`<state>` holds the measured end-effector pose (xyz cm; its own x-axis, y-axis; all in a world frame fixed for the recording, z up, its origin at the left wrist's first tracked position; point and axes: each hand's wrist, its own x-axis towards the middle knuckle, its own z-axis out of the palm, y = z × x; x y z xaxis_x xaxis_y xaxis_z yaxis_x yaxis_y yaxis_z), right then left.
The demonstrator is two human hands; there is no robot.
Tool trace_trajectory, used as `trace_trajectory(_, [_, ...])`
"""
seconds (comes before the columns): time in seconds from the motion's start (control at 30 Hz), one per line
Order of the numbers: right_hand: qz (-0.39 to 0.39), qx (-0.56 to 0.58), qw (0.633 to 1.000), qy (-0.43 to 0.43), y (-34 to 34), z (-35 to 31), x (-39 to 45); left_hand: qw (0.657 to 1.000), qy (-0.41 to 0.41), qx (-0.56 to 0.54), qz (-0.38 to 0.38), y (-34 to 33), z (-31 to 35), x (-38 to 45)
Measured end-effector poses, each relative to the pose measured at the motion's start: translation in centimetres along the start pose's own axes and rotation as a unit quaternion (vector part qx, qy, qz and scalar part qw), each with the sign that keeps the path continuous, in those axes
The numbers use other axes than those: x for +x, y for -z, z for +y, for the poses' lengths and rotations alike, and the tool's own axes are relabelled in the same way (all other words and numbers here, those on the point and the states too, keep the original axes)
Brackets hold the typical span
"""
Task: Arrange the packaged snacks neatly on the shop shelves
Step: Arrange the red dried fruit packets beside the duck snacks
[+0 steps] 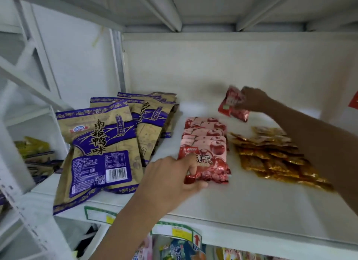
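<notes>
shelf [242,197]: white, holds three groups of snacks side by side; its front right part is bare
purple bags [100,143]: the largest packs, stacked at the left, overlapping and leaning; the front one hangs over the shelf's front edge, so this group looks not yet squared up
gold packs [271,155]: a loose, fanned heap at the right, partly hidden by the right forearm; looks unsorted
red row [205,131]: small red packs lined front to back in the middle, between the purple bags and the gold packs; the tidiest group, judged nearly done
progress: judged about midway; red row formed, purple and gold groups left to straighten
left hand [170,176]: reaches in from below, forearm angled up to the right; fingers curled round the lower left corner of the front red pack [209,162], thumb under, gripping it at the row's near end
right hand [253,100]: arm stretched over the gold packs toward the shelf's back; fingers pinch a held red pack [232,104], tilted, lifted clear of the shelf behind the row
</notes>
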<state>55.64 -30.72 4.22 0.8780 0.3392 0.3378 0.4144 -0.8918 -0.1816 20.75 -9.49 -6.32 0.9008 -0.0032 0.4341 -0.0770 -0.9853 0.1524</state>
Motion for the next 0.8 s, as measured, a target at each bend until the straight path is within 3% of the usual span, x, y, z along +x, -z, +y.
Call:
trace_trajectory(0.07, [0.029, 0.055, 0.998, -0.005, 1.8, -0.5, -0.4, 1.0, -0.004, 0.003, 0.004, -0.2, 0.1, 0.1])
trace_trajectory(0.2, [-0.02, 0.239, 0.971, 0.012, 5.8, -3.1, -6.4, 1.0, -0.001, -0.004, 0.002, -0.4, 0.0, 0.0])
trace_trajectory(0.37, [-0.011, 0.306, 0.952, 0.014, 9.1, -6.3, -20.1, 0.999, -0.029, 0.018, 0.021, -0.7, -0.4, -0.6])
trace_trajectory(0.47, [-0.043, 0.285, 0.957, 0.015, 8.8, -7.8, -27.0, 0.996, -0.066, -0.013, 0.052, -0.2, -0.5, -0.7])
trace_trajectory(0.57, [-0.063, 0.223, 0.972, 0.037, 7.4, -9.2, -31.2, 0.975, -0.037, -0.214, 0.056, 0.7, -0.4, -0.9])
trace_trajectory(0.63, [-0.043, 0.169, 0.983, 0.053, 6.0, -10.3, -32.2, 0.942, -0.006, -0.334, 0.021, 1.4, -0.4, -1.5])
trace_trajectory(0.73, [-0.009, 0.063, 0.99, 0.123, 4.0, -12.4, -31.8, 0.917, -0.044, -0.392, -0.063, 1.6, -0.6, -2.1])
trace_trajectory(0.8, [0.013, 0.002, 0.988, 0.155, 3.4, -13.5, -31.2, 0.907, -0.053, -0.411, -0.075, 1.5, -0.9, -1.7])
